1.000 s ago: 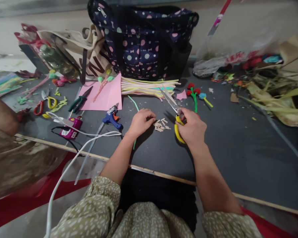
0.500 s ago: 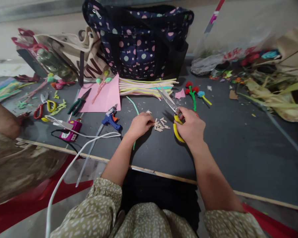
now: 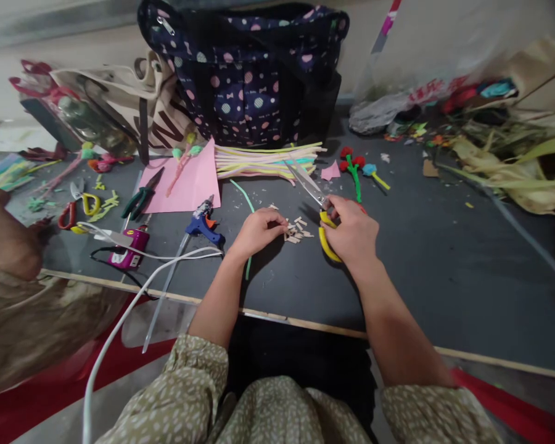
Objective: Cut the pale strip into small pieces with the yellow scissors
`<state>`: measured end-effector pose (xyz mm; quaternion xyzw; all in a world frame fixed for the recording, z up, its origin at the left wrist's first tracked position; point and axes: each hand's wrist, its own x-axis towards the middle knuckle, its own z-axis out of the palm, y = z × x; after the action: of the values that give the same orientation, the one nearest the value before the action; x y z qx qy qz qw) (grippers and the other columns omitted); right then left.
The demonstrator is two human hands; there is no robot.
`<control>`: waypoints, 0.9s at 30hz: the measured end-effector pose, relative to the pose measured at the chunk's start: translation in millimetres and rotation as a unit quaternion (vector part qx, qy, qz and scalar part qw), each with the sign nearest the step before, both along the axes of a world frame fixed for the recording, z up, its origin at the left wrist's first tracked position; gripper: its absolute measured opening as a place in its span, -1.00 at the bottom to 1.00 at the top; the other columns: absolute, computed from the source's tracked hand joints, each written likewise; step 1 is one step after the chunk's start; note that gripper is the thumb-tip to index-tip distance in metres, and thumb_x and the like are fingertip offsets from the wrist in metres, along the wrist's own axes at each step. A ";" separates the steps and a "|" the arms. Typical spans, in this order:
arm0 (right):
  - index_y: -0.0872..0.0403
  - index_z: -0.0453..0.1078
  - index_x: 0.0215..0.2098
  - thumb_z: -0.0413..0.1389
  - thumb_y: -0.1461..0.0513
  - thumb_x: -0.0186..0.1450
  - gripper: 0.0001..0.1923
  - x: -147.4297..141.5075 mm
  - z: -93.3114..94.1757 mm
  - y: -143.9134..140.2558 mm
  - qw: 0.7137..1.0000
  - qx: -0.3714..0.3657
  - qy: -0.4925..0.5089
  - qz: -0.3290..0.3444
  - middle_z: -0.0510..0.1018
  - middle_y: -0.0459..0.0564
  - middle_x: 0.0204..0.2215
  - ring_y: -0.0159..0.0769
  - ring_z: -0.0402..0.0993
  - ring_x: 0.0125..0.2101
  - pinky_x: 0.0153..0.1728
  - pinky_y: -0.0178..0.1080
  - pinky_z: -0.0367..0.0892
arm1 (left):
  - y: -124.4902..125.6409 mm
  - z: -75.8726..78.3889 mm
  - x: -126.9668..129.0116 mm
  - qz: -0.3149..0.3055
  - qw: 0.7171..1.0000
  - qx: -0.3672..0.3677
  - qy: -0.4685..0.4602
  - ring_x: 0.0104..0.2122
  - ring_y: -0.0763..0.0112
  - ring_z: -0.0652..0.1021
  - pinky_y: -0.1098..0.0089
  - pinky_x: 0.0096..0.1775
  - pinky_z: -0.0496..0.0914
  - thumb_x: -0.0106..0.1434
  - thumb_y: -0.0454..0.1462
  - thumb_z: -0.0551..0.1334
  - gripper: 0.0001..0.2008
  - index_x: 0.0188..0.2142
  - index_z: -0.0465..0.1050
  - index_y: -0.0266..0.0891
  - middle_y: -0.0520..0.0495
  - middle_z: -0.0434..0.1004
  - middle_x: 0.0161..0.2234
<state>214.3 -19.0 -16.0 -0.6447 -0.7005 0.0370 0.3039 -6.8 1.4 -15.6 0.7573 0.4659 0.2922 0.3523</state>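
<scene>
Large dark letters on the canvas tote bag point(image 3: 134, 105) at eleven o'clock are partly hidden; only "N" reads. Red print on the plastic bag point(image 3: 425, 92) is blurred.

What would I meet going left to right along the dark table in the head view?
Red-and-yellow scissors → green pliers → blue glue gun → left hand → wood bits → right hand holding yellow-handled scissors.
</scene>
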 end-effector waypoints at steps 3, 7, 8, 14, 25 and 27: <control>-0.03 0.41 -0.12 0.12 0.27 0.11 -0.67 0.0 -0.3 0.3 1.000 -0.003 -0.005 -0.004 0.51 -0.10 -0.37 -0.29 0.45 -0.32 -0.35 -0.29 0.24 | 0.4 -1.1 0.4 -0.008 1.000 0.009 0.016 -0.30 0.39 0.52 0.37 -0.22 0.36 0.19 -0.28 0.26 -0.86 -0.25 0.57 -0.17 -0.05 0.58 -0.30; -0.03 0.40 -0.10 0.12 0.26 0.12 -0.65 -0.4 -0.4 0.1 1.000 0.001 -0.007 -0.005 0.52 -0.10 -0.35 -0.28 0.45 -0.31 -0.35 -0.29 0.24 | 2.9 -4.3 -0.2 0.098 0.987 0.064 0.112 -0.23 0.30 0.51 0.28 -0.14 0.34 0.21 -0.30 0.23 -0.87 -0.27 0.54 -0.16 -0.06 0.59 -0.29; -0.02 0.41 -0.10 0.12 0.26 0.12 -0.66 -0.5 -0.2 0.0 1.000 0.000 -0.007 -0.005 0.52 -0.09 -0.35 -0.28 0.45 -0.31 -0.35 -0.29 0.23 | 3.2 -4.9 0.2 0.120 0.982 0.071 0.127 -0.23 0.29 0.51 0.28 -0.14 0.34 0.21 -0.30 0.22 -0.89 -0.30 0.53 -0.17 -0.06 0.59 -0.30; -0.04 0.41 -0.09 0.12 0.26 0.12 -0.65 -1.2 0.0 -0.4 1.000 -0.009 -0.010 -0.003 0.54 -0.08 -0.32 -0.28 0.46 -0.31 -0.37 -0.29 0.22 | 1.4 -8.2 11.0 0.153 0.970 0.076 0.172 -0.27 0.26 0.49 0.29 -0.23 0.30 0.24 -0.26 0.20 -0.90 -0.39 0.47 -0.18 -0.08 0.55 -0.35; -0.02 0.41 -0.05 0.07 0.26 0.17 -0.64 -4.8 3.4 -2.0 1.000 -0.020 -0.016 0.000 0.56 -0.04 -0.28 -0.28 0.45 -0.30 -0.35 -0.28 0.24 | -1.7 -10.0 18.9 0.102 0.967 0.090 0.217 -0.25 0.23 0.45 0.29 -0.24 0.28 0.21 -0.26 0.23 -0.92 -0.41 0.45 -0.17 -0.09 0.52 -0.36; -0.02 0.40 -0.06 0.08 0.26 0.16 -0.65 -4.4 3.2 -1.9 1.000 -0.020 -0.017 -0.001 0.55 -0.05 -0.28 -0.28 0.45 -0.30 -0.35 -0.28 0.23 | -0.7 -11.3 17.7 0.099 0.971 0.093 0.196 -0.25 0.25 0.45 0.30 -0.24 0.27 0.21 -0.27 0.22 -0.91 -0.43 0.45 -0.18 -0.08 0.52 -0.37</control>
<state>209.9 -21.0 -12.8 -0.6521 -0.7038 0.0396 0.2789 10.9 0.7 -26.9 0.7791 0.5694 0.2137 0.1520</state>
